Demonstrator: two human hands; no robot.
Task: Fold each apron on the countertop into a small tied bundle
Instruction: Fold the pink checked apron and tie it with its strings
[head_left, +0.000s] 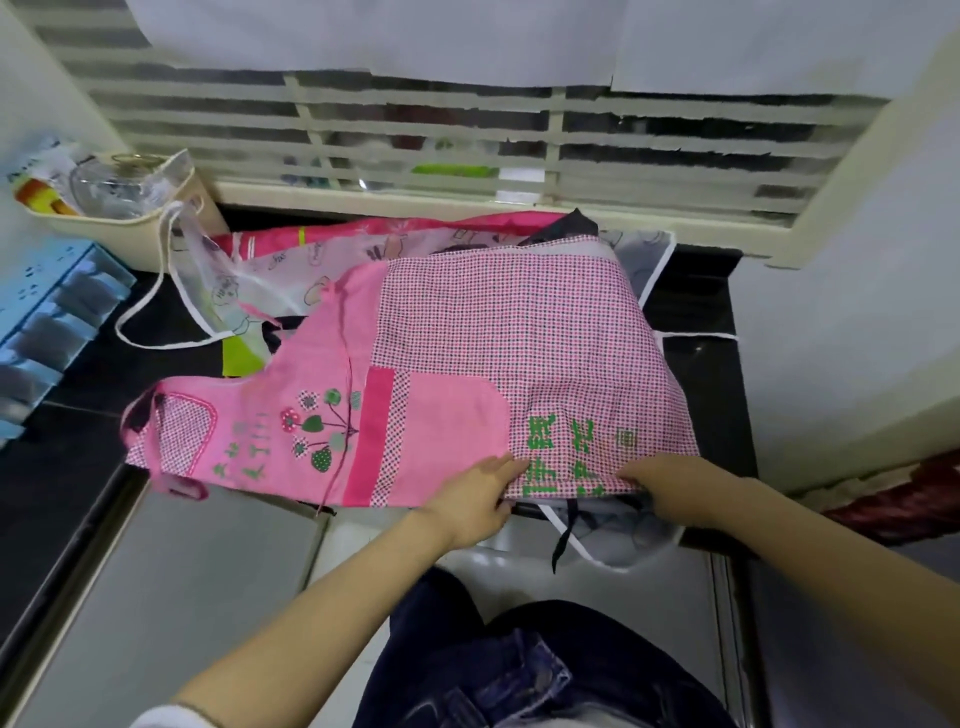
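Note:
A pink checked apron (498, 332) with green print and a flower design lies spread flat on the black countertop (72, 452), bib to the left. My left hand (475, 501) grips its near edge beside the pocket. My right hand (670, 488) pinches the same near edge further right, by the green characters. Under it lie other aprons: a translucent white one with cartoon prints (270, 275) and a bright pink one (415, 226) at the back. A dark strap (563, 535) hangs over the front edge.
A cream basket (135, 228) holding a glass jar stands at the back left, and a blue box (47, 312) sits beside it. A louvred window (467, 140) runs behind the counter. White walls close in on both sides. Grey cabinet fronts (182, 597) lie below.

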